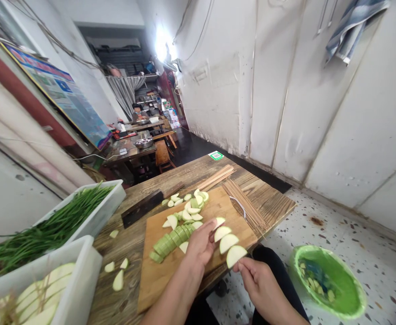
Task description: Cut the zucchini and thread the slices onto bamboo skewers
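Observation:
A wooden cutting board (157,275) lies on the wooden table with a row of green-skinned squash slices (172,238) and a loose pile of pale slices (189,208) further back. My left hand (200,246) is closed on a slice at the board's near right, next to three half-moon slices (228,243) threaded in a line on a thin skewer. My right hand (254,276) sits off the board's edge, fingers pinched on the near end of that skewer by the closest slice.
Bundles of bamboo skewers (243,201) lie at the board's right. A cleaver (143,206) rests behind the board. White tubs hold chives (59,223) and skewered slices (45,293). A green-lined bin (329,280) stands on the floor.

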Demonstrator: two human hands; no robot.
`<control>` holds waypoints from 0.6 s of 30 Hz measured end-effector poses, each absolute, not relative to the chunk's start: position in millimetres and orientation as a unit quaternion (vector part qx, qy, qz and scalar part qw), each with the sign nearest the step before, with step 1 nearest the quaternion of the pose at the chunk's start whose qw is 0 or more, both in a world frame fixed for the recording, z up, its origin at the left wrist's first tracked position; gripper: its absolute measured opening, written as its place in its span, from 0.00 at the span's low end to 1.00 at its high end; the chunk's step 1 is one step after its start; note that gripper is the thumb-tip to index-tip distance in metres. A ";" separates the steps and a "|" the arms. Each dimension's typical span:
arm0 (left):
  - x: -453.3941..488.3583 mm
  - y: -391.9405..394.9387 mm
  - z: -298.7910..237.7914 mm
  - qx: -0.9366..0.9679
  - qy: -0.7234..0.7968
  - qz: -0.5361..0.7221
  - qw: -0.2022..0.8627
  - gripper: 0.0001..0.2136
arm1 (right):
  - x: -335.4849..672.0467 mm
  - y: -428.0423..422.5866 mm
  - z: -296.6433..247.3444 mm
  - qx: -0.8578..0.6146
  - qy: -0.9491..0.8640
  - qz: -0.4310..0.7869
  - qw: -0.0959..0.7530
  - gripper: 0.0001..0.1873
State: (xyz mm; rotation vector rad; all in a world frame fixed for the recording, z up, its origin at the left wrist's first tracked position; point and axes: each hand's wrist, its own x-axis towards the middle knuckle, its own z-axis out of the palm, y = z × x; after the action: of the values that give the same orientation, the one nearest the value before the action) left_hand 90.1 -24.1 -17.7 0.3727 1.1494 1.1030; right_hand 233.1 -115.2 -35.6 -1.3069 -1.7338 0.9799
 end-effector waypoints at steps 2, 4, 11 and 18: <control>90.1 -23.3 -18.3 0.172 0.508 0.489 0.688 0.04 | 232.4 -113.3 -38.5 -0.509 -0.676 0.381 0.372 0.14; 90.2 -22.2 -19.6 0.181 0.507 0.480 0.693 0.04 | 231.6 -111.2 -41.6 -0.509 -0.672 0.386 0.373 0.14; 88.5 -19.3 -24.3 0.187 0.516 0.475 0.688 0.05 | 231.6 -106.9 -46.7 -0.502 -0.660 0.402 0.387 0.15; 84.5 -38.9 -14.1 0.153 0.448 0.493 0.730 0.08 | 227.1 -101.7 -50.7 -0.493 -0.633 0.435 0.409 0.18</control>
State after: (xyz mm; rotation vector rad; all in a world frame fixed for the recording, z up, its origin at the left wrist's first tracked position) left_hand 84.5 -38.9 -14.1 0.3365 0.9855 1.0855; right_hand 227.1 -101.7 -50.7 -1.2417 -1.5935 1.0969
